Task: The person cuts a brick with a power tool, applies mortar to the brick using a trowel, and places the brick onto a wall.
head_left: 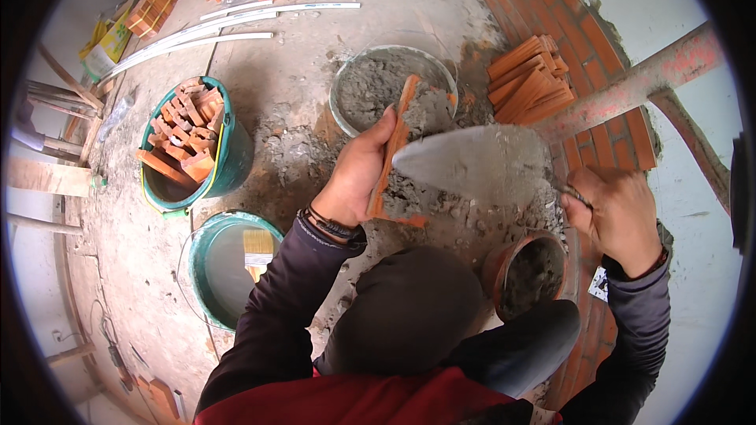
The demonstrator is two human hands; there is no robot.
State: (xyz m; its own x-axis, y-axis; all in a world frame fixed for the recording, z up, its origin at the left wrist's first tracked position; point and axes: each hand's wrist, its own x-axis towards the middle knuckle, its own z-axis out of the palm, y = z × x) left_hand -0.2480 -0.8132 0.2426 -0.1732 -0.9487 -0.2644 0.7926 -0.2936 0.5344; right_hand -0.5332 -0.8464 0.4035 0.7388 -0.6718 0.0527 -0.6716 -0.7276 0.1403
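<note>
My left hand (361,167) grips a thin orange brick tile (399,138) by its edge, holding it tilted up in front of me. Grey mortar (428,112) coats the face turned to the right. In my right hand (613,208), fingers wrapped round the handle, is a pointed trowel (480,164); its blade is blurred, and its tip lies across the mortared tile. Just beyond the tile stands a round bucket of mortar (366,79), partly hidden by it. A smaller reddish bucket (534,275) with mortar inside sits by my right knee.
To the left stand a green bucket of broken brick pieces (185,134) and a water bucket (224,267) with a wide brush (257,248). Stacked tiles (531,83) lie on the laid brick strip (602,142) at right, under a slanting pole (630,86). White pipes (228,24) lie farther off.
</note>
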